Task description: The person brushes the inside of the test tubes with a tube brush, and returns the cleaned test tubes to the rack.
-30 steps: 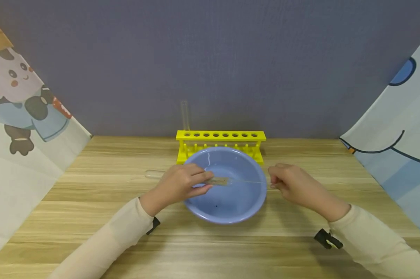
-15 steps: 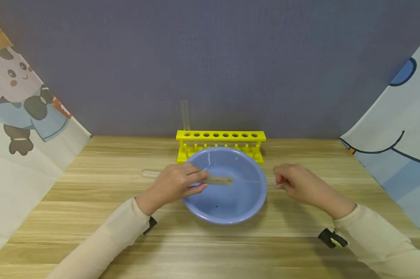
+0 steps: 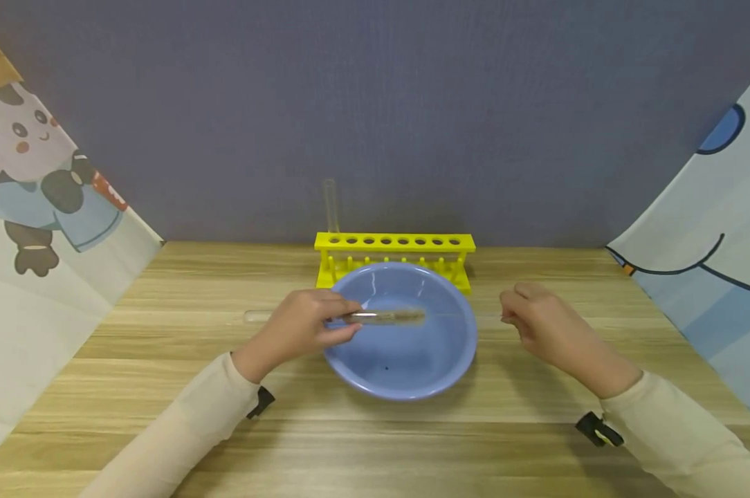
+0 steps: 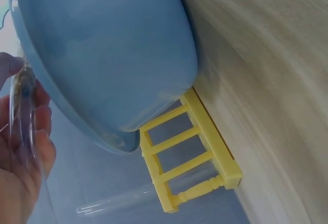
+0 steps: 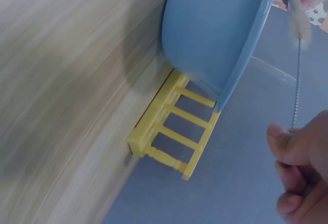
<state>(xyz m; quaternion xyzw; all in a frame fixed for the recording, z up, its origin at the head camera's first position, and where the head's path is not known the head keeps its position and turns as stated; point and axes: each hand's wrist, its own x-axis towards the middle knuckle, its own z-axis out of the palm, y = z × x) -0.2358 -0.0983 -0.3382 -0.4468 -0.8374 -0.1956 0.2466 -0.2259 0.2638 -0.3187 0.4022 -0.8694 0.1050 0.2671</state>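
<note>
My left hand (image 3: 302, 324) grips a clear glass test tube (image 3: 257, 316) held almost level over the left side of a blue basin (image 3: 400, 370). The tube's rounded end points left, and its mouth faces right. At the mouth are the pale bristles of a test tube brush (image 5: 300, 26); part of them shows beyond the glass in the right wrist view. Right of the basin, my right hand (image 3: 540, 328) pinches the brush's thin twisted-wire handle (image 5: 296, 93) between thumb and curled fingers. In the left wrist view, left-hand fingers (image 4: 45, 149) curl around the tube.
Behind the basin stands a yellow test tube rack (image 3: 394, 242), partly hidden by it. Another clear test tube (image 3: 331, 205) stands upright in its leftmost hole. A tiny dark speck (image 3: 386, 369) lies in the basin. A grey partition (image 3: 381, 117) closes off the table's back.
My hands have moved apart, the left one leftward with the tube and the right one rightward with the wire. More of the bristles now shows toward the tube's mouth.
</note>
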